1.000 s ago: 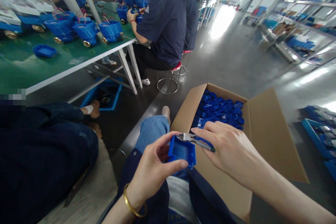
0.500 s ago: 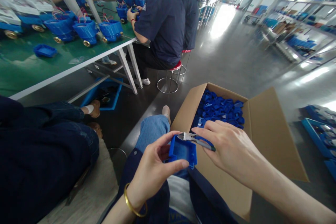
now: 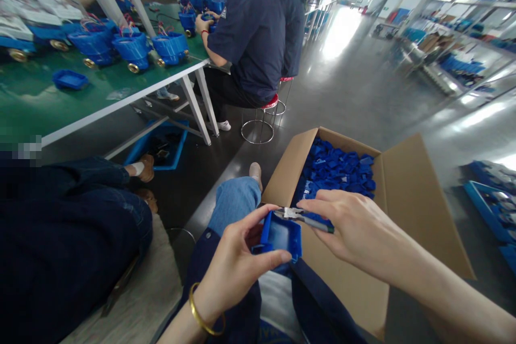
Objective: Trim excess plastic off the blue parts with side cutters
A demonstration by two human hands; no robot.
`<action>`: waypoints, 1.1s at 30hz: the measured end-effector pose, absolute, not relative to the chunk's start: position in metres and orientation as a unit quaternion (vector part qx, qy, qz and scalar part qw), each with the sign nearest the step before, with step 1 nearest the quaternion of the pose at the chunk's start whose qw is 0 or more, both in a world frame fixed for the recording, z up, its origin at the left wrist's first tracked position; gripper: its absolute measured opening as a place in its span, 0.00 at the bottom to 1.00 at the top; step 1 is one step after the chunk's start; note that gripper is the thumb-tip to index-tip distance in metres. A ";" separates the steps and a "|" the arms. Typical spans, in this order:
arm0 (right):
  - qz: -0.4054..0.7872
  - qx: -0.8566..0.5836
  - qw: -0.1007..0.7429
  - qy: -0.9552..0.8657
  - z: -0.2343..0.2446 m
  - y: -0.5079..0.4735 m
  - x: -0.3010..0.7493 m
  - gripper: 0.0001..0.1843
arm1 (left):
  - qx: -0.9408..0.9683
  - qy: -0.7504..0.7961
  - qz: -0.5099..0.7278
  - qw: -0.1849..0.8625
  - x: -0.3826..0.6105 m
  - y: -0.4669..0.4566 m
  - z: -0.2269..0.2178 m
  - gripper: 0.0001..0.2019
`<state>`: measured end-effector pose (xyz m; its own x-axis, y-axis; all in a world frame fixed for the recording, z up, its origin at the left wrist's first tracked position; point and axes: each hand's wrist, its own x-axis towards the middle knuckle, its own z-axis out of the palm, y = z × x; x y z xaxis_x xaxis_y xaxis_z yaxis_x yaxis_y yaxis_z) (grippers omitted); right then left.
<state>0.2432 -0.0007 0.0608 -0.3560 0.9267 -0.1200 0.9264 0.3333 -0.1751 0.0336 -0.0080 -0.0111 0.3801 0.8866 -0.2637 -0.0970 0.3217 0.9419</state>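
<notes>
My left hand (image 3: 236, 263) is closed around a small blue plastic cover (image 3: 281, 237), held over my lap with its hollow side up. My right hand (image 3: 355, 231) grips a pair of small cutting pliers (image 3: 300, 215) with blue handles. The metal jaws rest at the top edge of the blue cover. A gold bangle circles my left wrist. Just behind my hands stands an open cardboard box (image 3: 407, 193) filled with several more blue plastic parts (image 3: 336, 169).
A green-topped bench (image 3: 60, 97) at the left carries several blue meter housings (image 3: 133, 45). A person in dark blue sits on a red stool (image 3: 266, 110) at it; another person's legs are at my left. A blue bin (image 3: 159, 145) lies under the bench. Shelving lines the right.
My hands and the blue cover have sunk slightly lower. The pliers' jaws stay at the cover's top edge.
</notes>
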 end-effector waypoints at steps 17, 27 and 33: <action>0.233 -0.591 -0.016 -0.772 0.060 0.003 0.236 0.19 | 0.456 0.434 0.346 0.696 0.034 -0.008 -0.013 0.31; 0.170 -0.607 -0.051 -0.775 0.066 -0.002 0.230 0.15 | 0.452 0.441 0.371 0.681 0.033 -0.009 -0.012 0.33; 0.175 -0.613 -0.040 -0.769 0.068 -0.005 0.231 0.12 | 0.436 0.447 0.386 0.679 0.036 -0.009 -0.010 0.33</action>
<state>0.2310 -0.0048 0.0680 -0.2450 0.9293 -0.2762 0.9576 0.1874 -0.2190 0.0355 -0.0093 -0.0096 0.3019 0.9142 -0.2705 -0.1341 0.3216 0.9373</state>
